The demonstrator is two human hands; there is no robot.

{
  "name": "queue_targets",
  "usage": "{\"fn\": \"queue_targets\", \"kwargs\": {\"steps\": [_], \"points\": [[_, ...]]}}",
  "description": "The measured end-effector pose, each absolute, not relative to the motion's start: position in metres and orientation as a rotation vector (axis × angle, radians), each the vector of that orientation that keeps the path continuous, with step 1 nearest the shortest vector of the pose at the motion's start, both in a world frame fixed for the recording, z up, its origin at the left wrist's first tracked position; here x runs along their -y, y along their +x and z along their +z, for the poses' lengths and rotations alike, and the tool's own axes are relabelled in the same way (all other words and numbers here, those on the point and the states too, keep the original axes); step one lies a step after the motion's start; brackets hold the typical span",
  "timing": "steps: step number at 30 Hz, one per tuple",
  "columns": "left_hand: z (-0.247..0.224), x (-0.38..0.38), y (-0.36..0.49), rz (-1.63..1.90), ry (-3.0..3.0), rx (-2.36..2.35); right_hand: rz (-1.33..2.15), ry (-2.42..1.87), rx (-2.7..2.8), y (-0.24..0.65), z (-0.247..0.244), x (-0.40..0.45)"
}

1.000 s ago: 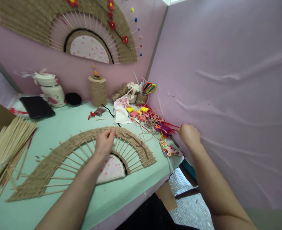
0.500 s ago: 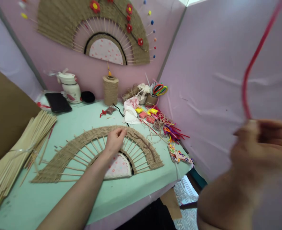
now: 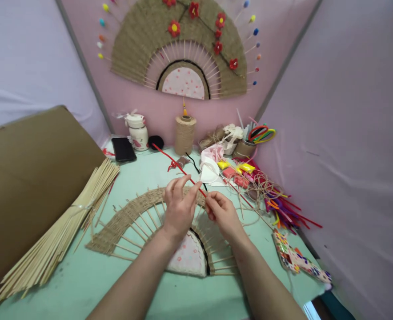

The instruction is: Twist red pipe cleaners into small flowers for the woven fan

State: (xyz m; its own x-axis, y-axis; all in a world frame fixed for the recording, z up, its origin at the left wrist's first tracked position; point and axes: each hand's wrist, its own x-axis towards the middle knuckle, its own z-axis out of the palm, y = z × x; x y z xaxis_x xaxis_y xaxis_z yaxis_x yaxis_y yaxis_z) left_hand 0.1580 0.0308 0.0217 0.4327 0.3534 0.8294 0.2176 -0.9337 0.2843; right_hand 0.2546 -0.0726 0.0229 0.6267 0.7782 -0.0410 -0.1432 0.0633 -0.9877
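Observation:
A red pipe cleaner (image 3: pixel 170 159) slants across the middle of the view, above the woven fan. Its lower end is pinched between the thumb and fingers of my right hand (image 3: pixel 223 213). Beside it my left hand (image 3: pixel 179 204) has thumb and fingers closed around the stem farther up. Below both hands lies the fan (image 3: pixel 116 225), with a twine-woven band, thin stick ribs and a spotted white half-round (image 3: pixel 190 254) edged in black. My hands and forearms cover part of its top and right side.
A bundle of flat sticks (image 3: pixel 59 231) lies at left beside a brown board (image 3: pixel 39 178). Twine spool (image 3: pixel 185 135), bottle (image 3: pixel 138 132) and phone (image 3: pixel 123 149) stand or lie at the back. Colourful pipe cleaners (image 3: pixel 286 211) and a patterned glue gun (image 3: pixel 299 260) are at right. A finished fan (image 3: pixel 133 53) hangs behind.
My right hand has come from the far right with the red pipe cleaner to above the fan. My left hand has left the fan's band and taken hold of the stem. The view swung left.

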Motion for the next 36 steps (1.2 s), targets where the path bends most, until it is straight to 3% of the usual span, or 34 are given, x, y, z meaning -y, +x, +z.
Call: {"fn": "queue_targets", "kwargs": {"steps": [9,20,36], "points": [[0.025,-0.031,0.150,1.466,2.662,-0.325,1.183,-1.171,0.676,0.262,0.032,0.090],[0.026,-0.027,0.151,1.587,2.685,-0.160,1.255,-1.057,0.680,0.259,0.035,0.090],[0.036,-0.019,0.149,1.384,2.270,-0.102,0.822,-0.941,0.763,0.260,0.031,0.088]]}}
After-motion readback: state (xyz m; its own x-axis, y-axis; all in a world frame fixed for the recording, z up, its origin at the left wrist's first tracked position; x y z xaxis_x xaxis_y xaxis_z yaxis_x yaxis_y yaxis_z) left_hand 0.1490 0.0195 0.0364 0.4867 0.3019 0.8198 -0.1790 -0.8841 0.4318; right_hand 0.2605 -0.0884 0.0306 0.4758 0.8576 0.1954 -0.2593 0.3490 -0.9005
